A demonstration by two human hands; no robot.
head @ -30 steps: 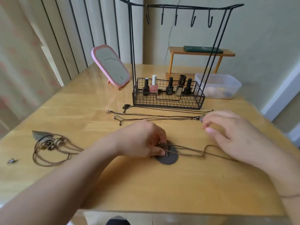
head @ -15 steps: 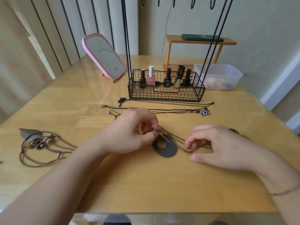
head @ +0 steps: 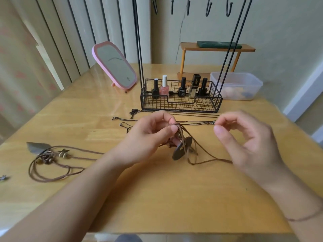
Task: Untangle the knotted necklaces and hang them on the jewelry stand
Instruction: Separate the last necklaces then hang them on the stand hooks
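Note:
My left hand (head: pixel 150 135) pinches the knotted brown cord necklace (head: pixel 194 145) and holds it just above the table, its dark disc pendant (head: pixel 180 151) dangling on edge. From the knot, one cord trails right along the table and passes under my right hand (head: pixel 244 138). That hand hovers with loosely curled fingers, thumb and forefinger apart, and nothing shows between them. The black jewelry stand (head: pixel 181 106) is behind, its hooks (head: pixel 208 7) at the top edge. Thin dark necklaces (head: pixel 122 119) lie stretched out in front of it.
A beaded brown cord necklace with a feather (head: pixel 50 159) lies at the left, a small charm (head: pixel 3 178) beyond it. A pink mirror (head: pixel 115 65), a clear plastic box (head: pixel 237 84) and a small orange shelf (head: pixel 216 48) stand at the back. Nail polish bottles (head: pixel 164 88) fill the stand's basket.
My left hand has lifted the knot, so the disc pendant now hangs off the table. My right hand has left the cord on the table and risen to the right.

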